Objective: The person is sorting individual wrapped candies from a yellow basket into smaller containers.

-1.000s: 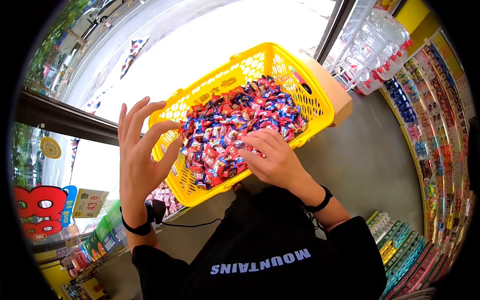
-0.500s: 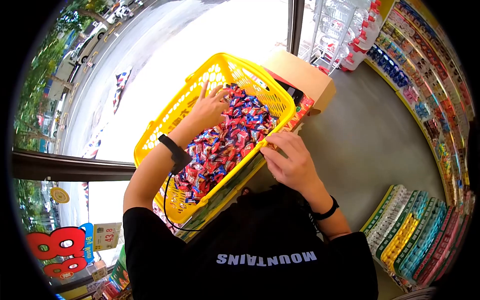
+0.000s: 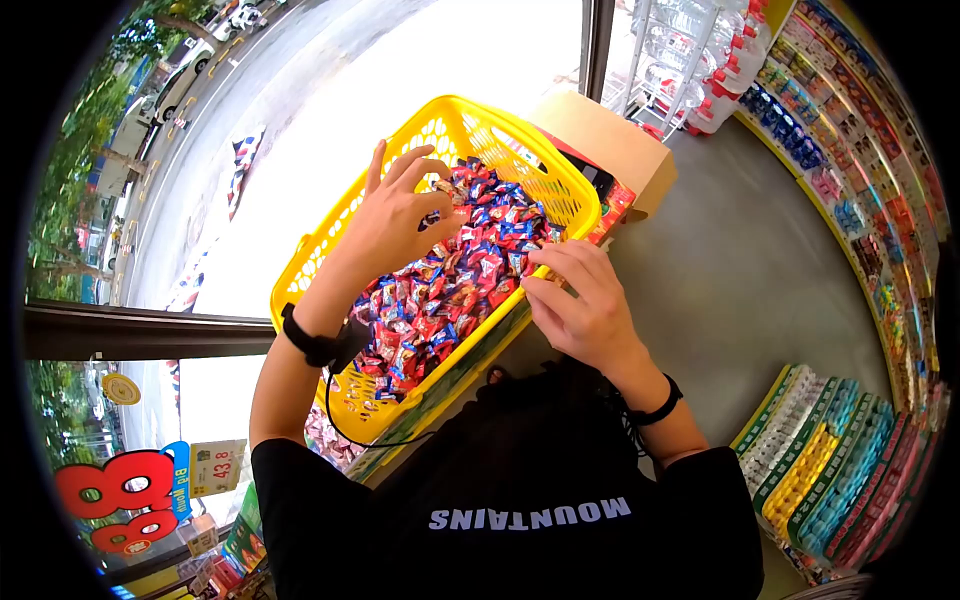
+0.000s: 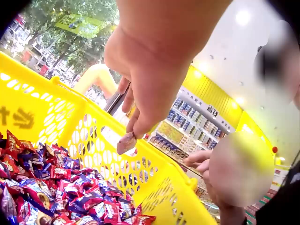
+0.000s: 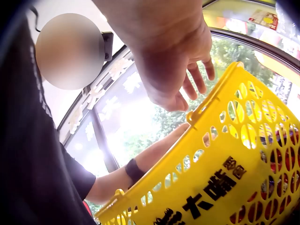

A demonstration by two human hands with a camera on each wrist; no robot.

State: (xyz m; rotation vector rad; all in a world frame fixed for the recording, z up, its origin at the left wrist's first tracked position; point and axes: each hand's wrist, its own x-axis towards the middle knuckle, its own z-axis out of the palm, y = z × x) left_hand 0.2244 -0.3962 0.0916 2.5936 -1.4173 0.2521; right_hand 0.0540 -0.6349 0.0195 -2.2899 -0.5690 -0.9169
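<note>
A yellow plastic basket point(image 3: 478, 342) holds a broad heap of red and blue wrapped candies point(image 3: 425, 325). My left hand point(image 3: 388, 228) is over the heap toward the basket's far side. Between thumb and forefinger it pinches one small pinkish wrapped candy point(image 4: 126, 143), seen in the left wrist view above the heap. My right hand point(image 3: 585, 305) hovers at the near rim with its fingers loosely bent. The right wrist view shows those fingers point(image 5: 190, 86) hanging beside the rim with nothing held.
A cardboard box point(image 3: 610, 150) stands just beyond the basket's right end. Shop shelves point(image 3: 850, 180) curve along the right, and stacked packs point(image 3: 815, 460) lie at lower right. Bottled water point(image 3: 690, 70) is racked by the window frame point(image 3: 140, 330). A thin cable point(image 3: 370, 440) runs from my left wrist.
My left hand, spread above the basket's left end earlier, has reached into the heap and drawn back slightly, pinching a candy. My right hand has gone from over the candies to the near rim.
</note>
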